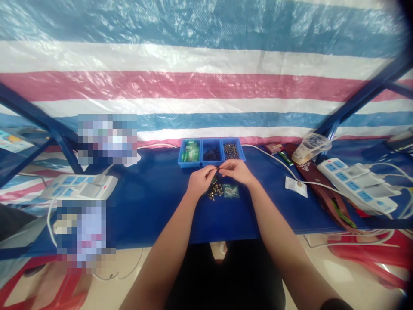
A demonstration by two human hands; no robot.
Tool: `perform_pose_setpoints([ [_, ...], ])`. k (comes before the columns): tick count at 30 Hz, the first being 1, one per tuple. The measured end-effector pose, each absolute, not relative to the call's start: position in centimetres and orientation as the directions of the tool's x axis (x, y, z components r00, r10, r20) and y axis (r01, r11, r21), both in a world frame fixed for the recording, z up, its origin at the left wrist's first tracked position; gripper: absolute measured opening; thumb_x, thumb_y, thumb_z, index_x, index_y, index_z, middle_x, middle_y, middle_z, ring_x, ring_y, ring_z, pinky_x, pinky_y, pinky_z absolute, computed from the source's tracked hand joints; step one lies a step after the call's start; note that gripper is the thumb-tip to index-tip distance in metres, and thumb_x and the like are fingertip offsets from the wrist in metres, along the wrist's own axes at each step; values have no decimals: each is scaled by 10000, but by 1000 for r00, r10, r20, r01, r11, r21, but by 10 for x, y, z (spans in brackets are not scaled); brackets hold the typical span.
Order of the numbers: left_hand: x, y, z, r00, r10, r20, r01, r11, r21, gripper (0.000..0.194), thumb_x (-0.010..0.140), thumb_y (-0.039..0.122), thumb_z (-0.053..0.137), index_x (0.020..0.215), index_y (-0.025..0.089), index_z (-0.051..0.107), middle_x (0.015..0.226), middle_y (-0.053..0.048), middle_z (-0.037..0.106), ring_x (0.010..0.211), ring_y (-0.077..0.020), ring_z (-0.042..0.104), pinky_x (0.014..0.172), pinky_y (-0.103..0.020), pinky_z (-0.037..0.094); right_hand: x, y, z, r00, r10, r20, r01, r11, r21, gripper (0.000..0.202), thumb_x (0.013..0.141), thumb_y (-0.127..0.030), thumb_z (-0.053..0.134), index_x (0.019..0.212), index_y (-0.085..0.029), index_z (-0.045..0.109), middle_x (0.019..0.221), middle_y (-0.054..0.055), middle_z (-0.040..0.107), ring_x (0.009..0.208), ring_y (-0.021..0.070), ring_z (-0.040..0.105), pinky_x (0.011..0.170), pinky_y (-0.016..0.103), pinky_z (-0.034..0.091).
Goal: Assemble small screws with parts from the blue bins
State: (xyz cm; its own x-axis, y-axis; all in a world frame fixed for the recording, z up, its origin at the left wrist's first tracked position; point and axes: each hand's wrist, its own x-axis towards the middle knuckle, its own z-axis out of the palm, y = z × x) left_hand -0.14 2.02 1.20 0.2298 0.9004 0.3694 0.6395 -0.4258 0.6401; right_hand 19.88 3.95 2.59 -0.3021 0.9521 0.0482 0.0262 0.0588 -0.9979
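Observation:
My left hand (201,180) and my right hand (238,171) meet fingertip to fingertip just in front of the blue bins. Both are closed in a pinch around something small and dark, too tiny to name. Below them lies a pile of brass-coloured metal fittings (214,190), partly covered by my left hand. Beside it is a clear plastic bag (231,191) with pale slim pieces inside. Of the three joined bins, the left bin (189,164) has green-and-clear packets, the middle bin (211,153) dark small parts, and the right bin (231,150) small metal parts.
A power strip (358,183) with plugs and white cables lies right, near a plastic cup (310,148), a brown strap bag (318,189) and a small white packet (296,187). Another power strip (80,187) is left. A striped plastic sheet (206,86) hangs behind the blue table (145,206).

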Motion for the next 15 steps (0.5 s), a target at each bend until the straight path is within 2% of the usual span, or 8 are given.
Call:
perform_pose_setpoints([
  [4, -1, 20, 14, 242, 901, 359, 635, -427, 644, 283, 943, 407, 495, 1035, 233, 699, 867, -5, 726, 715, -112, 643, 666, -198, 449, 199, 40, 25, -289, 956, 57, 13, 64, -998, 348, 640, -374, 823, 874, -152, 693, 733, 32, 708, 630, 143, 661, 652, 293, 548],
  [10, -1, 20, 12, 215, 906, 366, 633, -414, 654, 286, 931, 419, 514, 1056, 232, 690, 746, 16, 694, 613, -96, 590, 630, -198, 427, 199, 40, 25, -287, 957, 39, 27, 49, -998, 346, 634, -391, 824, 846, -152, 689, 692, 29, 701, 622, 149, 661, 653, 301, 546],
  [15, -1, 21, 12, 232, 896, 380, 630, -435, 643, 273, 945, 402, 493, 1035, 238, 692, 821, 9, 717, 664, -99, 616, 640, -194, 422, 198, 39, 25, -289, 956, 43, 25, 53, -998, 348, 641, -386, 820, 865, -152, 693, 723, 34, 706, 630, 146, 658, 656, 300, 544],
])
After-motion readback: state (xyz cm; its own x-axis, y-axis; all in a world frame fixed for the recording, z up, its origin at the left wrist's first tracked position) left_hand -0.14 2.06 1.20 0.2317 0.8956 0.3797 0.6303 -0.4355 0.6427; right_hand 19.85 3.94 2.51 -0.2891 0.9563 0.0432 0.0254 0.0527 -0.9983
